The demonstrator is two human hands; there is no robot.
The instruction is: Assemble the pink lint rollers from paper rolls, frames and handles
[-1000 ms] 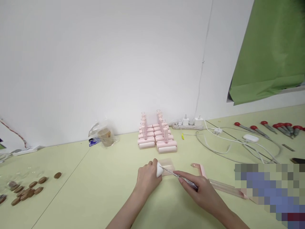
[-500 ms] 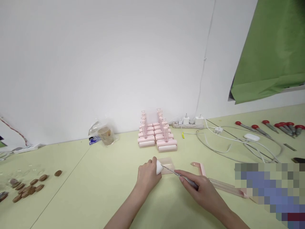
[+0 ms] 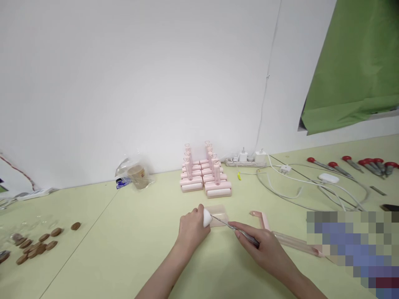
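Note:
My left hand (image 3: 192,225) is closed around a white roll (image 3: 207,217), with only its rounded end showing past the fingers. My right hand (image 3: 260,243) grips a slim metal hand tool (image 3: 243,236), like a craft knife, whose thin tip touches or nearly touches the roll's end. Under and behind the hands lies a clear pinkish plastic cover (image 3: 220,214) on the table. Beside my right hand rests a pink lint roller handle (image 3: 263,220) with a long clear part (image 3: 294,243).
Two rows of pink lint rollers (image 3: 218,189) stand at the wall. A power strip (image 3: 246,163) with cables is right of them, near red-ended tools (image 3: 333,166). Left are a bagged paper cup (image 3: 138,176) and brown discs (image 3: 40,248). A blurred patch covers the lower right.
My left hand and the white roll have shifted very slightly left. My right hand and the tool look almost unmoved.

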